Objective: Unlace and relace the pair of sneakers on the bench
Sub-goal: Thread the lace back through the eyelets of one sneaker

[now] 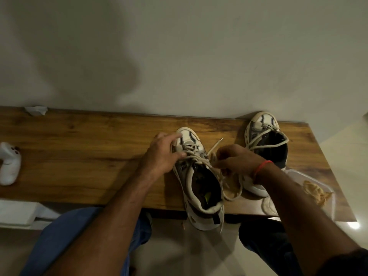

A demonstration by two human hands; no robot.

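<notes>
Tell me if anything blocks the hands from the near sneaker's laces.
Nothing visible does. The left hand already rests on the near sneaker at its toe, and the right hand pinches its lace. The other sneaker stands apart, to the right.

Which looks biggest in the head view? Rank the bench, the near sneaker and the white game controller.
1. Bench
2. Near sneaker, though it lies closer to the camera
3. White game controller, cut off by the frame's edge
</notes>
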